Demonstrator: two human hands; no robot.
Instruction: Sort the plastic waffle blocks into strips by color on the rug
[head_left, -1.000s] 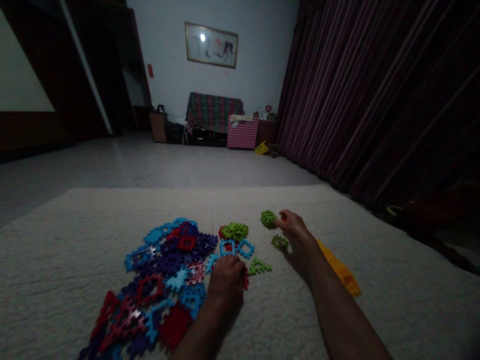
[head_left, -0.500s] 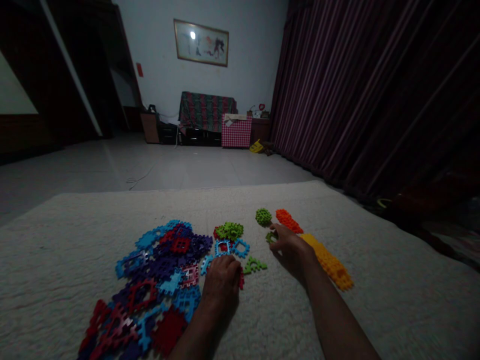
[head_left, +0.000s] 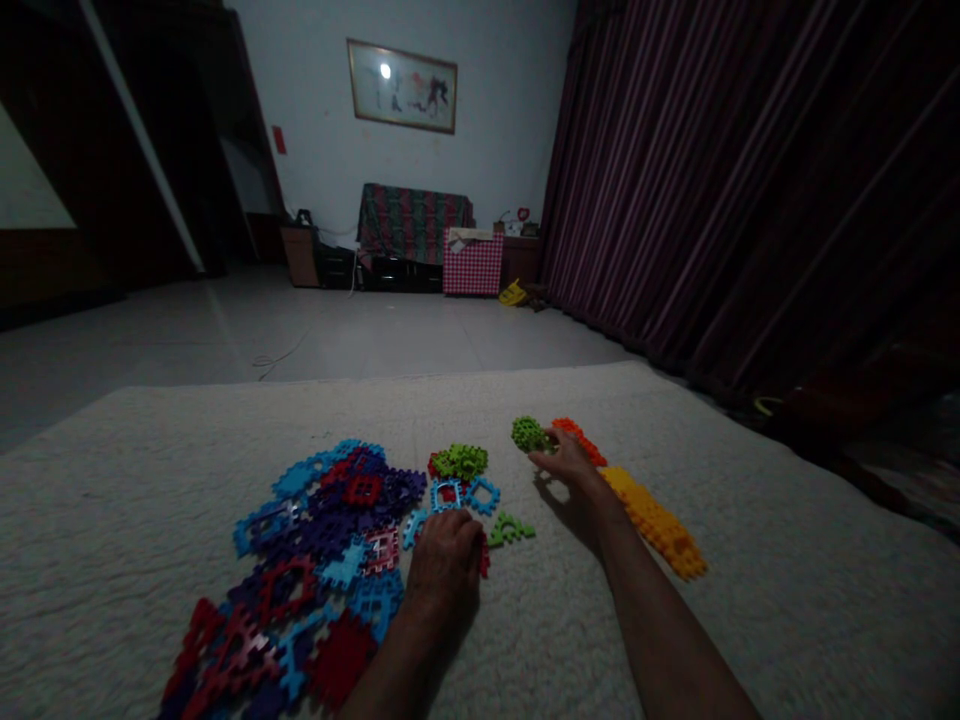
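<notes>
Right hand point(head_left: 564, 462) advanced, arm outstretched, grip pinching green piece point(head_left: 528, 433); left hand point(head_left: 444, 560) curled on pile point(head_left: 330, 520), grip unclear.

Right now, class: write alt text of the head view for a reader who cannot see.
A person's right hand touches a green round piece on a pale rug; the left hand rests at a pile of coloured plastic pieces.

Right hand point(head_left: 568, 458) touching round green piece point(head_left: 527, 433); left hand point(head_left: 446, 560) curled beside colourful pile point(head_left: 322, 530).
</notes>
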